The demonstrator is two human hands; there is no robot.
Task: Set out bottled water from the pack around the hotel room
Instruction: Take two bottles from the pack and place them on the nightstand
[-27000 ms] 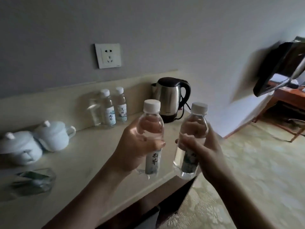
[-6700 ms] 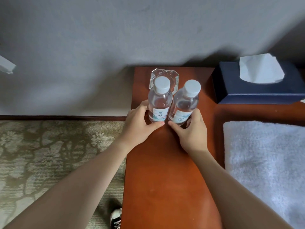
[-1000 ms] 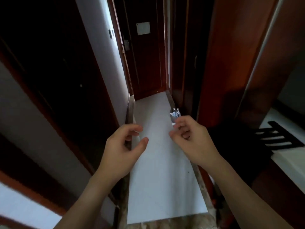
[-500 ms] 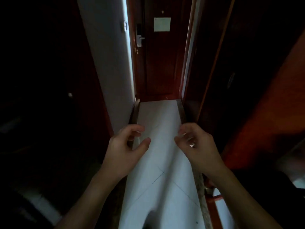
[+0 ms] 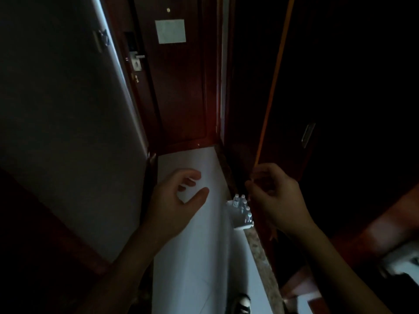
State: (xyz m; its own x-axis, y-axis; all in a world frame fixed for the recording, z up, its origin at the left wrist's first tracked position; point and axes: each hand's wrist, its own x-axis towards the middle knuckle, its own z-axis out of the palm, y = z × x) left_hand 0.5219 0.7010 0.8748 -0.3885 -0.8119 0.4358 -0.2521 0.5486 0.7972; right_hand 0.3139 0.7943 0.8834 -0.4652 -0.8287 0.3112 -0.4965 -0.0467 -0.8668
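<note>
A pack of small water bottles [image 5: 242,210] with white caps sits on the pale hallway floor against the right-hand wall, partly hidden behind my right hand. My left hand [image 5: 175,200] hovers over the floor with its fingers curled apart and nothing in it. My right hand [image 5: 275,197] is held up at the same height, fingers loosely bent, also holding nothing. Both hands are well above the pack and apart from it.
The narrow hallway ends at a dark wooden door [image 5: 179,82] with a lock handle [image 5: 136,61] and a pale notice. A white wall [image 5: 68,132] runs along the left, dark wooden panels [image 5: 317,109] along the right. My shoe [image 5: 242,304] shows at the bottom.
I have moved further down the hallway and the door is closer. The bottle pack, hidden half a second ago, shows beside my right hand. Both hands stay raised and hold nothing.
</note>
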